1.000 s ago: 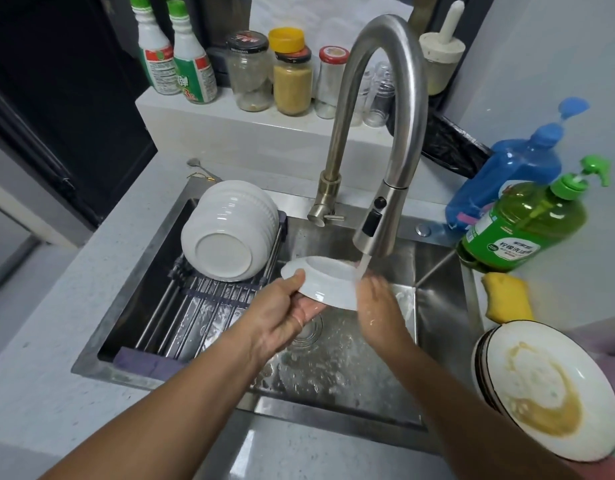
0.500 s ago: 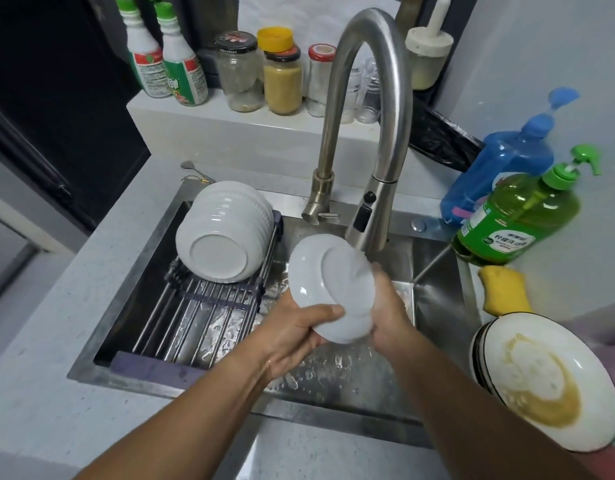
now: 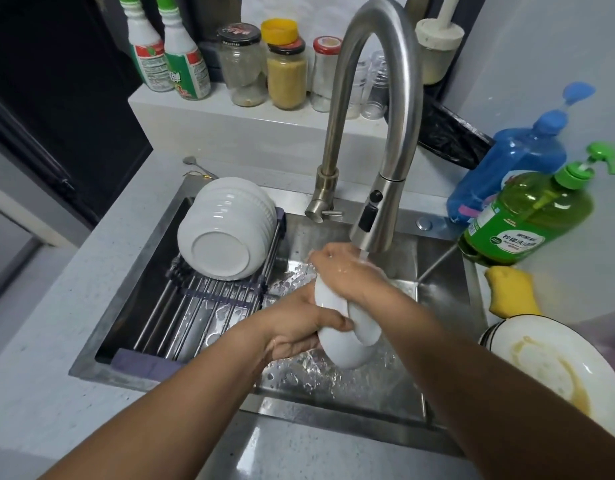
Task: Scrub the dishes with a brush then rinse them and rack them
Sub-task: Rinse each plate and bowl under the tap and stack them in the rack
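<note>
I've got the small white dish (image 3: 347, 344) tipped on edge over the sink (image 3: 444, 271), right under the faucet (image 3: 371, 216). My left hand (image 3: 299, 327) grips its lower rim, thumb curled across the front. My right hand (image 3: 351, 275) wraps over the top edge, water running onto my knuckles. Stacked white bowls (image 3: 223, 233) lean on the rack (image 3: 181, 306) to the left; a dirty plate (image 3: 555, 372) waits on the right.

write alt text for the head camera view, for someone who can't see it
Over a steel sink, a person's left hand and right hand hold a small white dish under water running from the faucet. Washed white bowls lean on the rack to the left; a dirty plate waits on the right.
</note>
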